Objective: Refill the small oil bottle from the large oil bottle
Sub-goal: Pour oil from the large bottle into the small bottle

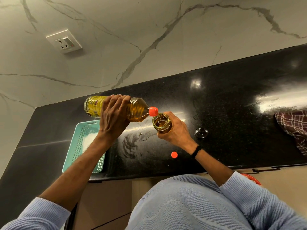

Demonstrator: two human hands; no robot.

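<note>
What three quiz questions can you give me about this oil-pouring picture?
1. True or false: the left hand tips the large oil bottle over the small oil bottle.
2. Where is the loose orange cap? A: on the small oil bottle. B: on the black countertop. C: in the left hand.
3. Which hand grips the small oil bottle?
Key: 1 true; 2 B; 3 the right hand.

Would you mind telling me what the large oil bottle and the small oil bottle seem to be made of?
The large oil bottle: likely clear glossy plastic, by its ribbed shoulder. The small oil bottle: clear, glossy, thick rim; probably glass, possibly plastic.
</note>
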